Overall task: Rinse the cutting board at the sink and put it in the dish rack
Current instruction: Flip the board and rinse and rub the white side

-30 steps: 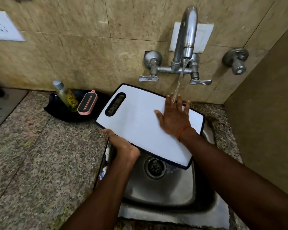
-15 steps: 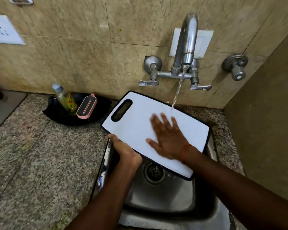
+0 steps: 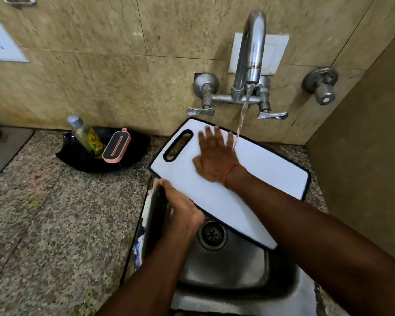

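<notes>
A white cutting board (image 3: 267,169) with a dark rim and a slot handle at its upper left is held tilted over the steel sink (image 3: 228,265). My left hand (image 3: 180,204) grips the board's near left edge from below. My right hand (image 3: 214,156) lies flat on the board's top face near the handle slot, fingers spread. Water runs from the wall tap (image 3: 249,58) and lands on the board just right of my right hand's fingers. No dish rack is in view.
A black dish (image 3: 78,156) on the granite counter (image 3: 43,224) to the left holds a soap bottle (image 3: 87,135) and a pink-edged scrubber (image 3: 116,145). A second valve (image 3: 322,86) juts from the wall at right. A side wall closes the right.
My right hand has slid across the board from under the water stream at the right toward the handle slot at the left. The left hand keeps its grip.
</notes>
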